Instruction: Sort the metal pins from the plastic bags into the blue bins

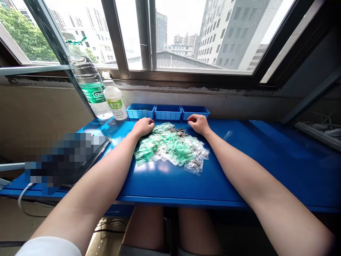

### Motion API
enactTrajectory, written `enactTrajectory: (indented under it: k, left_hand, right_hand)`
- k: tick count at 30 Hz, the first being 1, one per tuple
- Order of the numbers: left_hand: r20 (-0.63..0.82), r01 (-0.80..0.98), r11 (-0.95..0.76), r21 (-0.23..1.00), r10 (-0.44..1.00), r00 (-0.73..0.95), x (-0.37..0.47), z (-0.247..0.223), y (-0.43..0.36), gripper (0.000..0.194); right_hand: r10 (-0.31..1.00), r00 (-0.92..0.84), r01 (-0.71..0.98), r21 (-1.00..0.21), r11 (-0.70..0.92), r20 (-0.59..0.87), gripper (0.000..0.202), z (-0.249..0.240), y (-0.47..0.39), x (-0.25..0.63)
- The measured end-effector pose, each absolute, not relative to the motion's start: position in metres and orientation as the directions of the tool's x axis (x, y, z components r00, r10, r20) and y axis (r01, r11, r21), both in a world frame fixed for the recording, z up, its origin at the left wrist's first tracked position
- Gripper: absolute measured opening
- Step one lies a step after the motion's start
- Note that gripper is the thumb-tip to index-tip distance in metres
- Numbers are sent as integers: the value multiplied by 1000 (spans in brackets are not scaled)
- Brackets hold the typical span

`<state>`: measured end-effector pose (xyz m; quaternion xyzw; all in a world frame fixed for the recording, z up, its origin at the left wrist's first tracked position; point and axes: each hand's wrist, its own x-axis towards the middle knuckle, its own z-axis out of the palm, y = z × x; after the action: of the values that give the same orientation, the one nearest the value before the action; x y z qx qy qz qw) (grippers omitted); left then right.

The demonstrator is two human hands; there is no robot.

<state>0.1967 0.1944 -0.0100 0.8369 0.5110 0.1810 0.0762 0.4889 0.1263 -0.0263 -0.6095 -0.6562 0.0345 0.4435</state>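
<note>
On the blue table lies a pile of small clear and green-printed plastic bags (170, 147), some with little metal pieces inside. Loose thin metal screw-like pieces (179, 132) lie on the pile's far side. My left hand (144, 126) rests by the pile's far left edge, its fingers curled in with nothing showing in them. My right hand (199, 123) is closed in a loose fist beyond the pile's right side, apart from the bags. Behind both hands stand three joined blue bins: the left bin (140, 113) holds something greenish, while the middle bin (168, 114) and right bin (195, 111) show no contents.
Left of the bins stand a white drink bottle (115, 101) and a large water bottle (89, 85). A blurred-out dark device (71, 161) with a cable lies by my left forearm. A power strip (319, 133) is at the far right, and a window runs behind the table (181, 192).
</note>
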Motion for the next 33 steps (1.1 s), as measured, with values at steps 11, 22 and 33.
enactTrajectory:
  k: [11,22,33]
  left_hand:
    - [231,826,-469,314,881,412,196,-10,193,36]
    - [230,829,-463,313,884,407,197,-11,195,37]
    - [227,831,-465,306,883,411,197,-11,195,37]
  right_hand:
    - [973,-65,634,-744,211,220,24,-21,125,494]
    - [974,-181,719,-657,226,136,15,-11,123,500]
    - [992,-52,492,-862,126,116,31,-13,122,498]
